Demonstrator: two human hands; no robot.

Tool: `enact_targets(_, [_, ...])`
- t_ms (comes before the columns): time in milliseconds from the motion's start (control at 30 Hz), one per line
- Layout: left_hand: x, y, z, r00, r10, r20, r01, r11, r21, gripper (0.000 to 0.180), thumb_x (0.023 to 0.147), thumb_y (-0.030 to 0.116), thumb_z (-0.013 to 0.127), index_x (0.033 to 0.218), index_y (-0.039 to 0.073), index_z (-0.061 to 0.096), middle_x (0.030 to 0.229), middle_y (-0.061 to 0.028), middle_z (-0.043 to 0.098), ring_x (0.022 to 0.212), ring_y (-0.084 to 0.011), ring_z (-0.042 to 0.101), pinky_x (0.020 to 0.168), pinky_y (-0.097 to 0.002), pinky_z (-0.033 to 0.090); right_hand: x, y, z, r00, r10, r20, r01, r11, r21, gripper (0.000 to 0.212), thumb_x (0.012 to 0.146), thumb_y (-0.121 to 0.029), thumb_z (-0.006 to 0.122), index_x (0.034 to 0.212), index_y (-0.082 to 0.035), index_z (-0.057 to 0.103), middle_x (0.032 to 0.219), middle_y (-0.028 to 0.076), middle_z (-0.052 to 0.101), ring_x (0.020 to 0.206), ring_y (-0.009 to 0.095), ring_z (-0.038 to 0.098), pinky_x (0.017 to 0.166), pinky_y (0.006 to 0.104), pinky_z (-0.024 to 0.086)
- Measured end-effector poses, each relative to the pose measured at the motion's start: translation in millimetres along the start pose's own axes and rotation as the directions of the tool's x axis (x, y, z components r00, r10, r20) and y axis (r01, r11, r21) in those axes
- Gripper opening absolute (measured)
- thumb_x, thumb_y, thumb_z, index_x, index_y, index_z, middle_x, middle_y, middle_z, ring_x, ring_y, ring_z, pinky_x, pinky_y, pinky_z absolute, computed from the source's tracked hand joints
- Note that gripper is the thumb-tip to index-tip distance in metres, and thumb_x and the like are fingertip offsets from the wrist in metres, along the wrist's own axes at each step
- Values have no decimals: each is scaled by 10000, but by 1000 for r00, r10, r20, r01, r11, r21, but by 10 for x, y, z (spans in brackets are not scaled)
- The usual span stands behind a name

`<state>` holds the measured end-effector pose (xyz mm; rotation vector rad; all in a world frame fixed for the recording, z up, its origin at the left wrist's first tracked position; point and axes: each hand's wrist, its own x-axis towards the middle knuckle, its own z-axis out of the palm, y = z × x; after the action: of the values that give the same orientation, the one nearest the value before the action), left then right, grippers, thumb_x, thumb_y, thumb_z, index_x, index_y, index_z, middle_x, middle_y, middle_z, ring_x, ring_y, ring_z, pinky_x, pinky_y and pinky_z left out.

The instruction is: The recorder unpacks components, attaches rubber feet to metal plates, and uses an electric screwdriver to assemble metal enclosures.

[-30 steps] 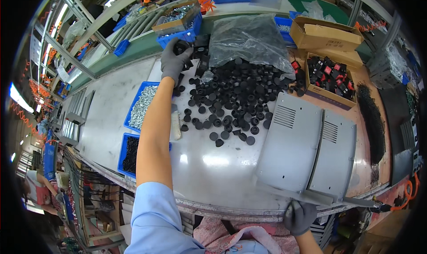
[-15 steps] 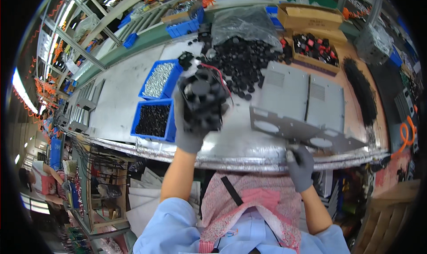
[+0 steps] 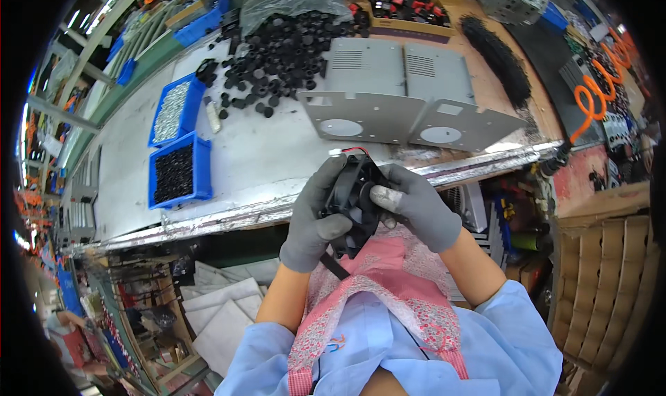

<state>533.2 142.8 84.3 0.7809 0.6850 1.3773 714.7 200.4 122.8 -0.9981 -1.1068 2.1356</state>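
Close to my body, over the table's front edge, I hold a black cooling fan [image 3: 352, 200] between both hands. A red wire with a white connector [image 3: 336, 152] sticks up from its top. My left hand [image 3: 311, 219], in a grey glove, grips the fan's left side with the thumb across its lower part. On the opposite side my right hand [image 3: 422, 205], also gloved, is closed with its thumb on the fan. Whether a second fan sits behind it, I cannot tell. Beyond my hands stand two grey sheet-metal panels [image 3: 380, 118] with round holes and slotted vents.
Two blue bins stand at the left: one [image 3: 193, 103] with small silver parts, the other [image 3: 202, 165] with black ones. Black round caps [image 3: 277, 63] lie heaped behind, by a plastic bag [image 3: 295, 0]. An orange coiled hose [image 3: 590, 104] hangs at the right.
The fan has come down toward my body in my left hand. My right hand has left the table edge beside the panels and now grips the fan too. The view has shifted right.
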Motion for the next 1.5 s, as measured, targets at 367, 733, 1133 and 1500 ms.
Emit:
enact_targets(367, [116,-100,123,994,-101,-30,96,985,-147,706,805,304,681,1347,-41,387,1258,-192,519,1115,-263,562,894,-373,520,-631,-862,-807,240,-924,298,133,-273,-953,472,622,89,666,1069,-55,621,988,117,606,883,245,599,747,330,493])
enact_targets(733, [11,-109,-65,990,-102,-99,93,991,-91,635,855,363,601,1308,-41,414,1191,-196,542,1069,-271,580,856,-409,540,-245,-1554,-1323,555,-680,479,237,-423,-875,383,693,45,644,1033,-130,644,965,75,609,849,279,608,696,336,502])
enact_targets(1133, [114,-141,-9,998,-58,-25,49,961,-271,588,879,345,576,1286,-54,429,1156,-190,550,1038,-272,589,837,-413,558,365,-1730,-1497,995,69,65,70,-71,-995,383,735,-199,719,1054,-9,623,925,104,659,845,189,608,765,322,481])
enact_targets(1500, [251,-91,-35,999,42,-30,-51,909,-413,502,947,335,493,1289,-27,437,1183,-169,544,1083,-272,561,819,-444,559,456,-1595,-1462,979,111,170,161,87,-983,338,833,-95,594,1157,1,592,1016,75,637,886,143,601,797,282,481])
